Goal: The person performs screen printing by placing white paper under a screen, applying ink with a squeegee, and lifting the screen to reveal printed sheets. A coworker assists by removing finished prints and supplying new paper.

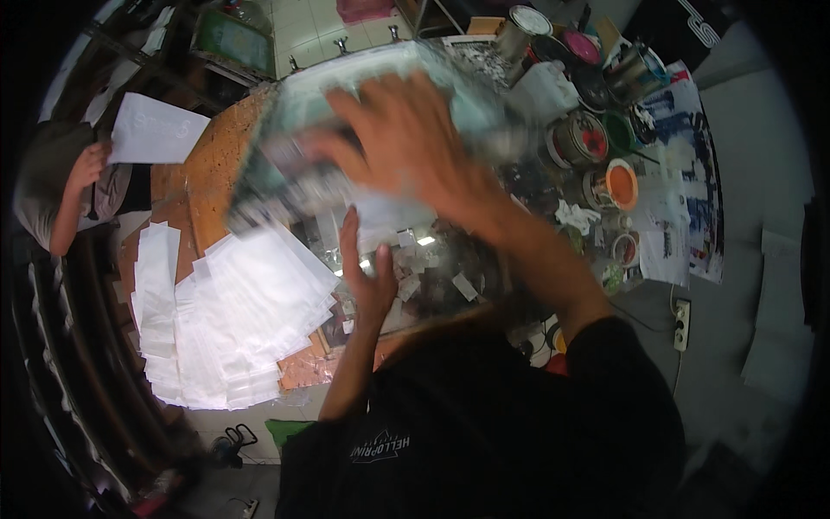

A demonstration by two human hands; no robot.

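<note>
- Head view shows the right hand (406,143) spread open with loose fingers, very blurred, lying on a blurred framed screen (285,164) at its upper edge; I cannot tell if it really grasps it.
- The left hand (367,277) is open and flat, fingers up, touching a white sheet (389,216) under the screen.
- A pile of white sheets (225,320) lies on the orange table (212,164), to the left.
- Paint cans (596,160) stand at the right.
- Another person (73,186) at far left holds a paper (156,130).
</note>
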